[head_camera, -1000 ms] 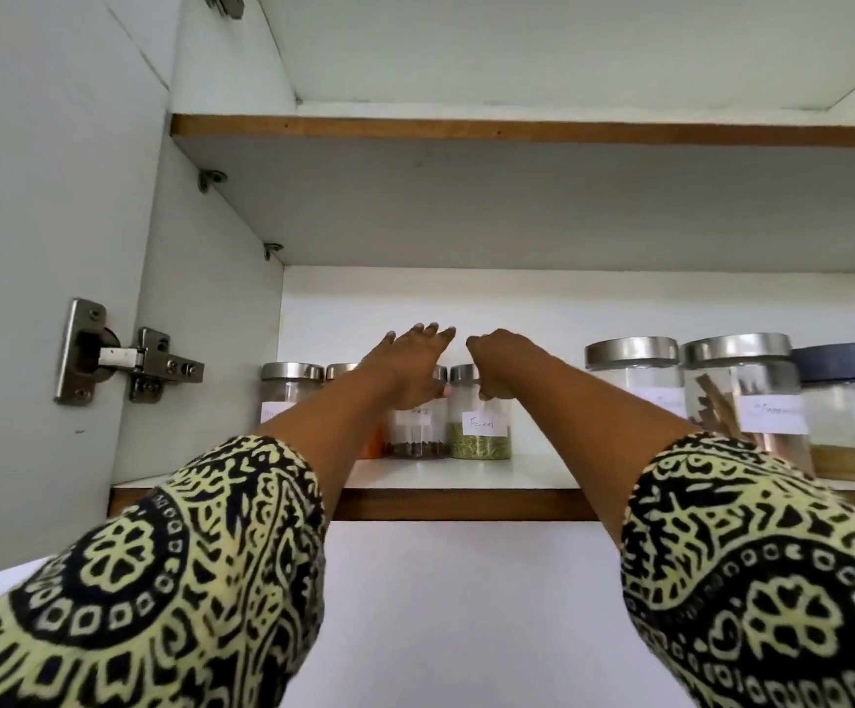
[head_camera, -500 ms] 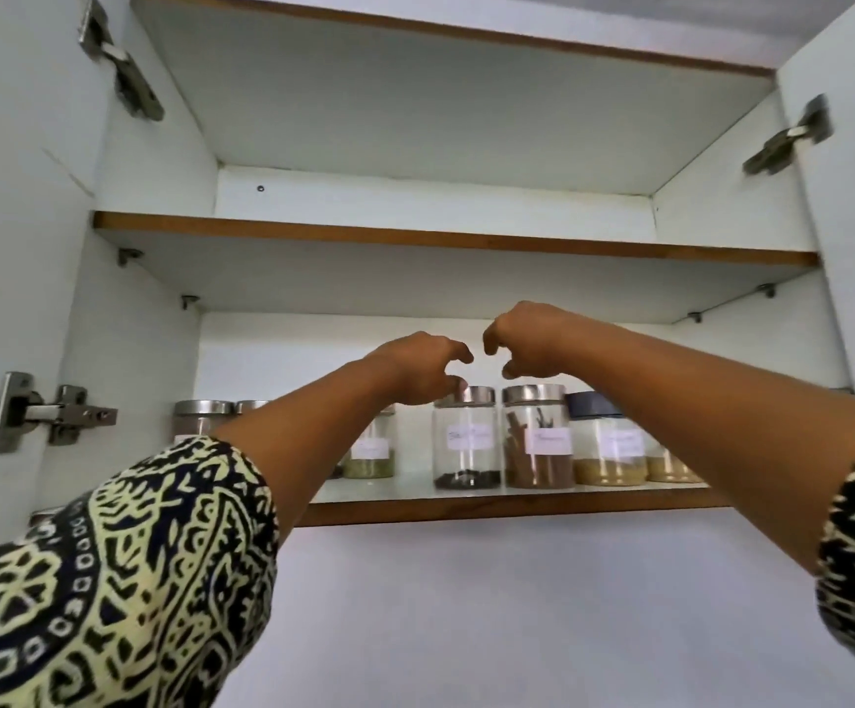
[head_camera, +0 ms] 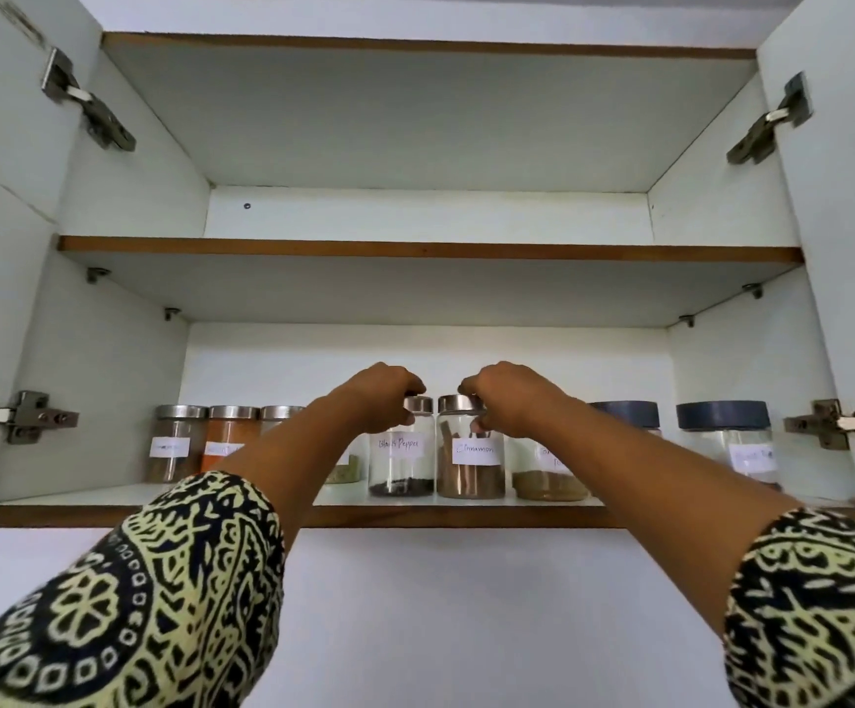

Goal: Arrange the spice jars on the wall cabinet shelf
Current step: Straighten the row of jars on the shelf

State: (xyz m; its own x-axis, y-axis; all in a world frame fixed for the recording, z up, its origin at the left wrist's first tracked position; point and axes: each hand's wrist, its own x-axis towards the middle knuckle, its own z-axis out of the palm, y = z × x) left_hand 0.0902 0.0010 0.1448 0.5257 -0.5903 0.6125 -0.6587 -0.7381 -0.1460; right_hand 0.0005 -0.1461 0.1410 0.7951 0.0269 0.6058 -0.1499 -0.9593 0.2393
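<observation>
A row of glass spice jars stands on the lower shelf (head_camera: 83, 495) of the open wall cabinet. My left hand (head_camera: 377, 398) grips the steel lid of the black pepper jar (head_camera: 401, 465). My right hand (head_camera: 510, 398) grips the lid of the cinnamon jar (head_camera: 470, 465) right beside it. Both jars stand upright on the shelf, nearly touching. To the left are a brown-spice jar (head_camera: 172, 444), an orange-spice jar (head_camera: 226, 436) and another jar partly hidden by my left arm. To the right sit a jar of tan powder (head_camera: 548, 477) and two dark-lidded jars (head_camera: 724, 436), partly behind my right arm.
The upper shelf (head_camera: 425, 247) holds nothing visible. Both cabinet doors stand open at the sides, with metal hinges (head_camera: 21, 416) (head_camera: 839, 421) jutting inward. A white wall lies below the cabinet.
The view has shifted right and pulled back across the shelf. Both hands moved from the left-hand jars to the black pepper and cinnamon jars and closed on their lids.
</observation>
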